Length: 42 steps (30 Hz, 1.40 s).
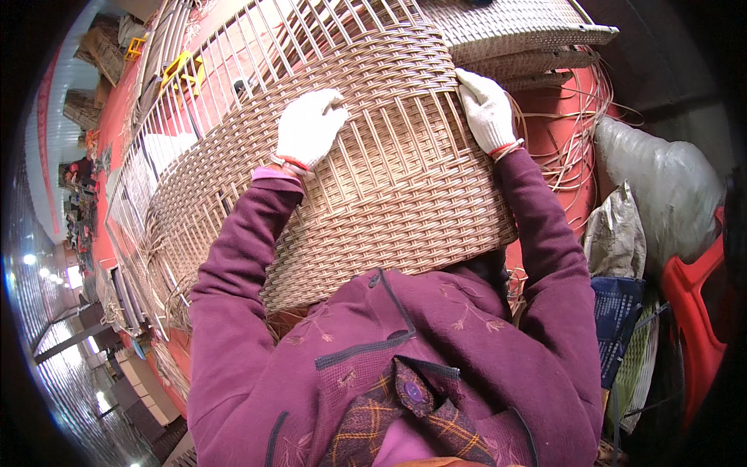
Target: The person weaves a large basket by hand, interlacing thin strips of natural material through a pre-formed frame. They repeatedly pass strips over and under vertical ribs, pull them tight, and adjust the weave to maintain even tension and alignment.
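Both white-gloved hands rest on the large tan woven wicker frame [373, 171]: left hand [310, 127] curled, pinching strands; right hand [486, 109] gripping its edge (loose strands [572, 140] beside).

A large tan wicker panel [366, 156] fills the middle of the frame, tilted from lower left to upper right. Its lower part is tightly woven; nearer the top bare upright ribs stand open, and loose strand ends seem to trail at its left edge.
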Motion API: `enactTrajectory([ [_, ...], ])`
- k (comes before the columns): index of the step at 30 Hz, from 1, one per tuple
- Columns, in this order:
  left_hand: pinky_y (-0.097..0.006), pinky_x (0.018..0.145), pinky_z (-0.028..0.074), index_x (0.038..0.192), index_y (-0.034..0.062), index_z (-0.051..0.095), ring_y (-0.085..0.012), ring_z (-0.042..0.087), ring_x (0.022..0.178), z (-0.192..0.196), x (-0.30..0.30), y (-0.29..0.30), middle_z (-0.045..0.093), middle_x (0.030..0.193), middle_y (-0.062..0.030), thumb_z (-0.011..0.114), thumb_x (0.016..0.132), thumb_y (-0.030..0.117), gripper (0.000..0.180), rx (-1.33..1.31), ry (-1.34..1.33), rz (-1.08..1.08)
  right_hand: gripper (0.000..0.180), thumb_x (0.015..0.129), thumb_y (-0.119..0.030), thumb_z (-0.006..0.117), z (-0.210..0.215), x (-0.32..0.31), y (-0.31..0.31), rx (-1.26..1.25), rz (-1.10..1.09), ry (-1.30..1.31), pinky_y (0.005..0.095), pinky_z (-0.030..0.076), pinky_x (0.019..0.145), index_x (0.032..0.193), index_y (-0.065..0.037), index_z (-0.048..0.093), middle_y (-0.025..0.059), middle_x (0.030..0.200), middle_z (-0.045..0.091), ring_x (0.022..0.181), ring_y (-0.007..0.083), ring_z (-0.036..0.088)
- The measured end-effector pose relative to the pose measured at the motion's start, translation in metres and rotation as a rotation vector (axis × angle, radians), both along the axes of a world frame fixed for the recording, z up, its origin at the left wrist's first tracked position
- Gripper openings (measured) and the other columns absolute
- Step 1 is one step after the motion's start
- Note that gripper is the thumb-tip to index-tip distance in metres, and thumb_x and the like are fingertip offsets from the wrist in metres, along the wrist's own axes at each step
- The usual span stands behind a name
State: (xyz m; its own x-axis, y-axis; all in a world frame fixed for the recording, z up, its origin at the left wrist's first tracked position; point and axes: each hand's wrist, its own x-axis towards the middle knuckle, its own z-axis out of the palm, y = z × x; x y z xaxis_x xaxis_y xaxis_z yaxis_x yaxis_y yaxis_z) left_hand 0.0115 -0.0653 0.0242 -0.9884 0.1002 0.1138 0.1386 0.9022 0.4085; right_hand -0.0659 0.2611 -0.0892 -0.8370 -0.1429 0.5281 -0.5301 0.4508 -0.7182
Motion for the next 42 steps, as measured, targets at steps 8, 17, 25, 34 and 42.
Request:
enactTrajectory([
  [8,-0.037,0.077,0.053,0.094,0.0058,0.073,-0.0251,0.066,0.079,0.022,-0.037,-0.017,0.07,0.084,-0.0132,0.079,0.088,0.032,0.027,-0.069,-0.206,-0.195,0.03,0.096,-0.008,0.07,-0.001,-0.001,-0.002,0.034,-0.027,0.023,0.0411,0.055,0.097,0.125,-0.004,0.076,0.0167,0.117,0.078,0.106,0.0341,0.073],
  [17,-0.037,0.075,0.053,0.092,0.0027,0.072,-0.0221,0.066,0.077,0.025,-0.062,-0.033,0.071,0.084,-0.0108,0.073,0.093,0.03,0.028,-0.056,-0.277,-0.41,0.029,0.097,-0.01,0.071,-0.006,-0.003,0.0,0.025,-0.019,-0.002,0.0399,0.055,0.097,0.125,-0.004,0.076,0.0162,0.117,0.078,0.106,0.0323,0.073],
  [25,-0.043,0.083,0.056,0.098,0.0033,0.075,-0.0348,0.072,0.091,0.016,-0.019,-0.01,0.074,0.091,-0.0156,0.073,0.094,0.035,0.032,-0.06,-0.061,-0.197,0.027,0.099,-0.008,0.069,-0.007,-0.002,-0.001,-0.013,-0.003,-0.015,0.0398,0.054,0.098,0.125,-0.003,0.076,0.016,0.116,0.078,0.106,0.0315,0.072],
  [34,-0.039,0.067,0.049,0.083,0.0022,0.073,-0.0205,0.06,0.068,0.049,-0.075,-0.019,0.064,0.071,-0.0109,0.076,0.091,0.043,0.041,-0.117,-0.373,-0.452,0.03,0.097,-0.01,0.07,0.003,0.0,0.0,0.129,-0.034,0.061,0.0415,0.054,0.096,0.126,-0.004,0.075,0.0157,0.116,0.078,0.105,0.0335,0.071],
  [42,-0.033,0.067,0.045,0.081,0.0023,0.067,-0.0101,0.052,0.071,0.053,-0.078,-0.023,0.06,0.072,-0.0016,0.075,0.094,0.03,0.032,0.135,-0.511,-0.467,0.031,0.097,-0.009,0.072,0.006,0.005,0.0,0.2,-0.066,0.083,0.0425,0.051,0.103,0.127,-0.007,0.075,0.0132,0.116,0.077,0.107,0.0318,0.071],
])
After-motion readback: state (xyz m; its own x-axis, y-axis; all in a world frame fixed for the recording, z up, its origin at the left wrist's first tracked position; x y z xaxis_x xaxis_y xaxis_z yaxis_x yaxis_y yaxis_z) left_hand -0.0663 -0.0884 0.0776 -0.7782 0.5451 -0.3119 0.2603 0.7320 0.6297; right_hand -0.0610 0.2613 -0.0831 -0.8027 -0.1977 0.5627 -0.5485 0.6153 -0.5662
